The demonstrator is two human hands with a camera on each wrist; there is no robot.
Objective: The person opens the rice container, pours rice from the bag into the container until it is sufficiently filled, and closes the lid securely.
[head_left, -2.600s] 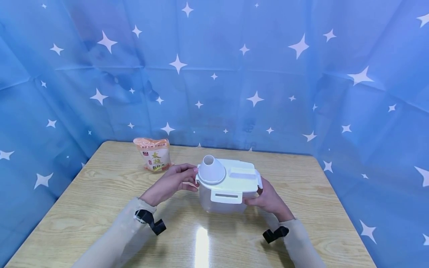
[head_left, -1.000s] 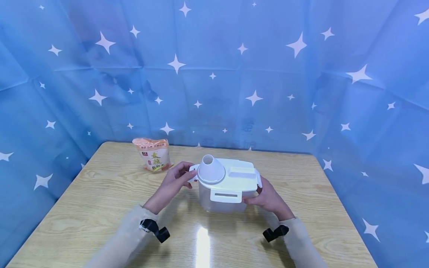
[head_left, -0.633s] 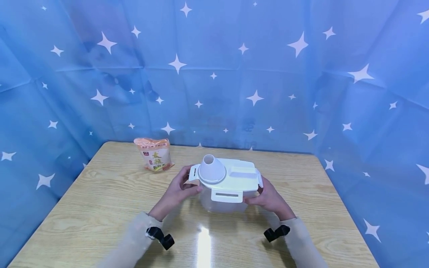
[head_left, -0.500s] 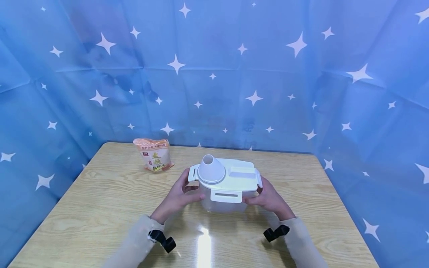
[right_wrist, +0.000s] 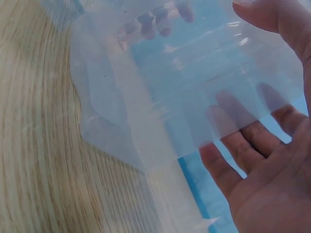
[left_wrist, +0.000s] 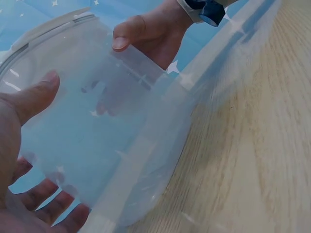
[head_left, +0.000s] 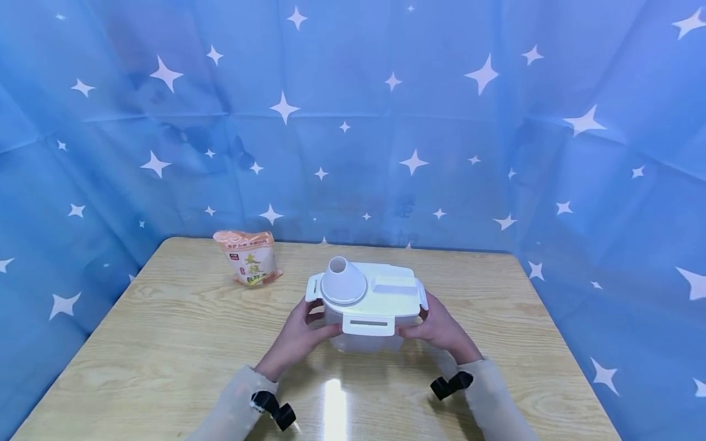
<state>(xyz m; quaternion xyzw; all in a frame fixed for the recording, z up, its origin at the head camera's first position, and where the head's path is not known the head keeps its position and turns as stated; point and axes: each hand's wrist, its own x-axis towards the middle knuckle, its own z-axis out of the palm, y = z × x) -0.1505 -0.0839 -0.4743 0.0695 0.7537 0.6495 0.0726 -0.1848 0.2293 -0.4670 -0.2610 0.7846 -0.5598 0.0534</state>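
Gripping a translucent, white-lidded container (head_left: 366, 309) at frame centre with left hand (head_left: 298, 337) and right hand (head_left: 440, 327), clamped on opposite sides.

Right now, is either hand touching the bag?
No, the left hand and right hand both hold the box, while the bag stands apart, farther back on the table.

Gripping a translucent, colourless plastic container (right_wrist: 112, 97) with the right hand (right_wrist: 267, 179) at four o'clock; showing the left hand (right_wrist: 163, 20), blurred, through its wall at twelve, pale wood-grain bench (right_wrist: 39, 131) at nine, blue cloth (right_wrist: 218, 196) at five.
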